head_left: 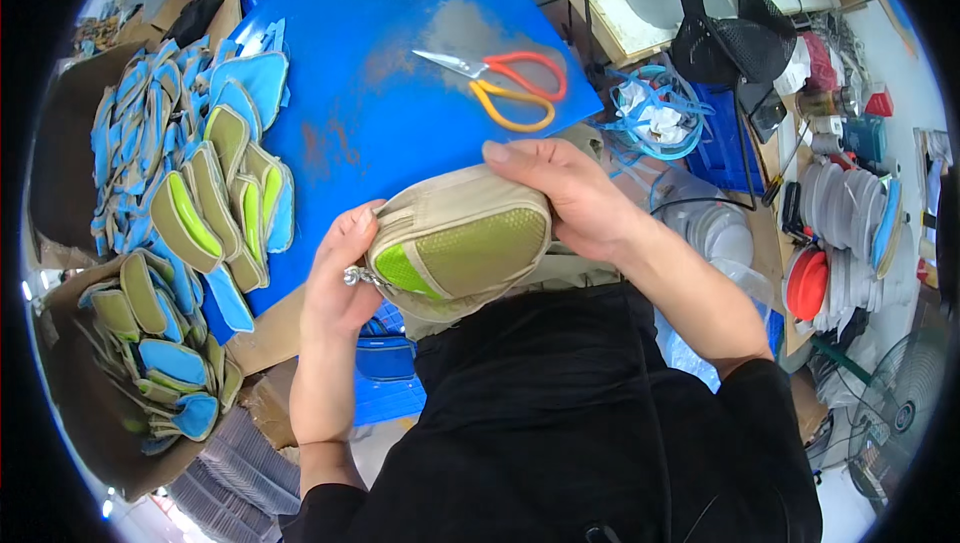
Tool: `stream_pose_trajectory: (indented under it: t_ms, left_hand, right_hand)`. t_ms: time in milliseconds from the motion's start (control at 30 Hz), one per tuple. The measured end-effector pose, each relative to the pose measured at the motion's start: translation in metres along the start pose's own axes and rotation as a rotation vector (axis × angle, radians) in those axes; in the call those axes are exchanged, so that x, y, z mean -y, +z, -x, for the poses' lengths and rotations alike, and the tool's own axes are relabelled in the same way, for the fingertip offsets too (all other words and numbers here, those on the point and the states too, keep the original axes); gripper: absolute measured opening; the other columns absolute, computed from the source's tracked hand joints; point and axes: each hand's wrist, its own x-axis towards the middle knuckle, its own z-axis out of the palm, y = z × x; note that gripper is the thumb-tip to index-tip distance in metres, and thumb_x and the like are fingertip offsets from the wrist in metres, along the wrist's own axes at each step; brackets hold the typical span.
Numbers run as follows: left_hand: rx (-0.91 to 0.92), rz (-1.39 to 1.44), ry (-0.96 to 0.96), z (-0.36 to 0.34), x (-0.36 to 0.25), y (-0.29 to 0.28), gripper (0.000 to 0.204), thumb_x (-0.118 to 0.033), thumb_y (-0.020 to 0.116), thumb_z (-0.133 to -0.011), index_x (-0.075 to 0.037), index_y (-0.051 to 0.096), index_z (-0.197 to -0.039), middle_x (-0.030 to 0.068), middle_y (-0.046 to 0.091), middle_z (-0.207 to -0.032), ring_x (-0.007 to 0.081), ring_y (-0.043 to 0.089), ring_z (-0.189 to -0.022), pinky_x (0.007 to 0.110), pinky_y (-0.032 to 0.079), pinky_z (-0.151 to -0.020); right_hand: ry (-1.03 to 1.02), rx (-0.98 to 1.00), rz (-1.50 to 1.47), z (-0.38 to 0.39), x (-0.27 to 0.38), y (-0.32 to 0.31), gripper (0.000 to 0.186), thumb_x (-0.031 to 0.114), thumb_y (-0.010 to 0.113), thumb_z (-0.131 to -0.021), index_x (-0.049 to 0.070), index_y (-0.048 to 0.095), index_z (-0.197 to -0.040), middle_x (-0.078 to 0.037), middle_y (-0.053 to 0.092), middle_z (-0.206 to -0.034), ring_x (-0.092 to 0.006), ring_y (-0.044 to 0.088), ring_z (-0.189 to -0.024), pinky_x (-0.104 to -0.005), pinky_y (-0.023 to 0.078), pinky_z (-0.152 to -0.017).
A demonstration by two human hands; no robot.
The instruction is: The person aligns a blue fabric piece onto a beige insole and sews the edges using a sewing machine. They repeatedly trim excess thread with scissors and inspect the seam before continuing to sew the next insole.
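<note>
A beige pouch [480, 248] is sitting in both hands, just off the near edge of a blue table [380, 23]. Its long axis is running from left to right, the right end tilting slightly farther from the person. Its olive mesh panel is facing up, and a bright green patch [402, 271] is filling the panel's left end. The left hand [340, 263] is gripping the pouch's left end, beside a silvery metal piece [358, 276]; the right hand [570, 188] is holding its far right corner, thumb on top. Beyond, scissors [483, 70] are lying with their blades pointing left. Fabric pieces [210, 198] are piling up at the table's left. Far right, a fan [915, 383] is bearing a small badge [904, 416], its lettering too small to tell.
</note>
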Motion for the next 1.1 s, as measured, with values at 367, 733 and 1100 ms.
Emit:
stream_pose_trajectory:
  t_ms: [367,733,1100]
  left_hand:
    - [0.199,0.095,0.039,-0.010,0.016,0.001,0.062,-0.034,0.075,-0.093,0.011,0.057,-0.132,0.0196,0.069,-0.126,0.0245,0.070,-0.110,0.035,0.055,-0.097]
    - [0.244,0.098,-0.069,-0.020,0.000,0.036,0.029,-0.027,0.059,-0.107,0.000,0.069,-0.111,0.0031,0.073,-0.103,0.0081,0.067,-0.094,0.025,0.053,-0.085]
    - [0.268,-0.284,0.080,-0.015,0.006,0.021,0.045,-0.037,0.053,-0.110,-0.001,0.072,-0.092,-0.0008,0.068,-0.086,0.0036,0.055,-0.078,0.025,0.046,-0.070]
  right_hand:
    - [-0.006,-0.070,-0.256,0.002,-0.009,0.010,0.032,0.035,0.063,-0.105,0.004,0.069,-0.110,-0.005,0.073,-0.102,-0.0121,0.070,-0.091,-0.0288,0.056,-0.082]
    - [-0.099,-0.209,-0.047,0.004,-0.006,-0.024,0.029,0.032,0.060,-0.106,0.005,0.070,-0.099,-0.007,0.075,-0.094,-0.0125,0.071,-0.082,-0.0278,0.056,-0.075]
    - [-0.311,-0.044,0.441,0.011,0.001,-0.030,0.043,0.038,0.060,-0.105,0.013,0.047,-0.072,0.006,0.043,-0.065,-0.0032,0.036,-0.058,-0.0255,0.028,-0.052]
